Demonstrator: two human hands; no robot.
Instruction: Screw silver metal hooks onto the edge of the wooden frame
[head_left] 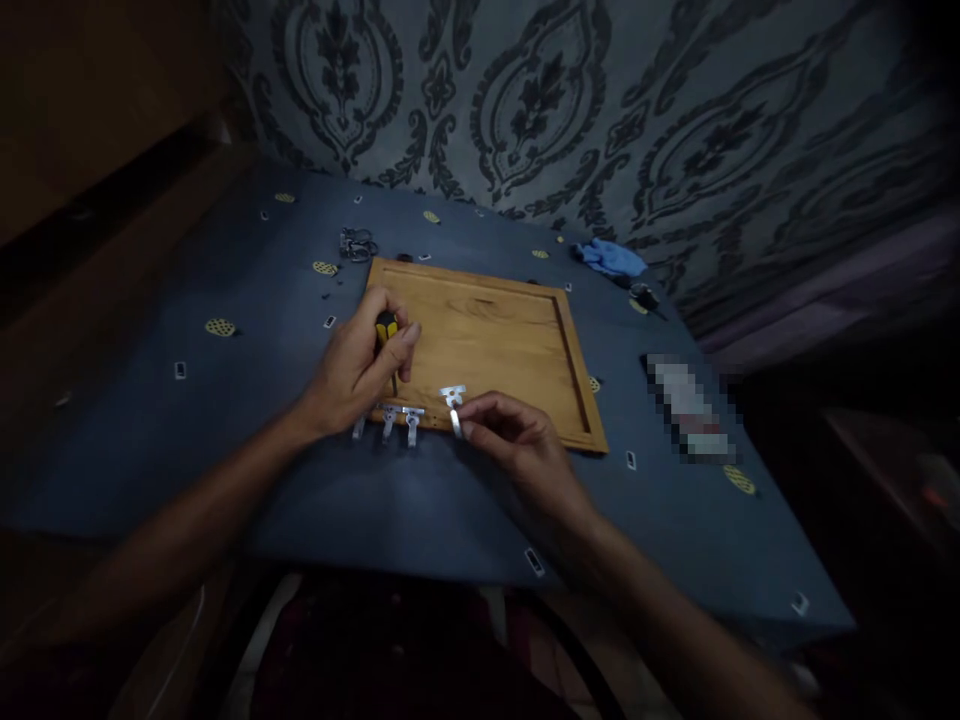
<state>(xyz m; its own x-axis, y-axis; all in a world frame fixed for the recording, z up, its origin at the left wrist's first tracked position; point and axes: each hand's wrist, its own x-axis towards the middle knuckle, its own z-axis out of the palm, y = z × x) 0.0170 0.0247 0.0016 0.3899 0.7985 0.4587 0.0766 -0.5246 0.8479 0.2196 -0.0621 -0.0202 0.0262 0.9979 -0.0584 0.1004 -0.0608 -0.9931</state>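
A shallow wooden tray-like panel [487, 320] with a raised rim lies on the blue-covered table. My left hand [367, 355] is closed round the black and yellow handle of a screwdriver [386, 328], its shaft pointing down toward the panel's near rim. Along that rim sit several small silver metal brackets [412, 425], their narrow arms jutting toward me. Between thumb and forefinger, my right hand [517, 440] pinches another silver bracket [454, 408] at the near rim, to the right of the others. Whether this one is fastened cannot be seen.
Behind the panel's left corner lies a bunch of metal pieces [358, 244], with tiny dark bits nearby. A blue cloth [611, 258] and a dark object [643, 296] are at the back right. A blurred-out flat object [690, 408] lies right. A patterned wall [540, 100] borders the table.
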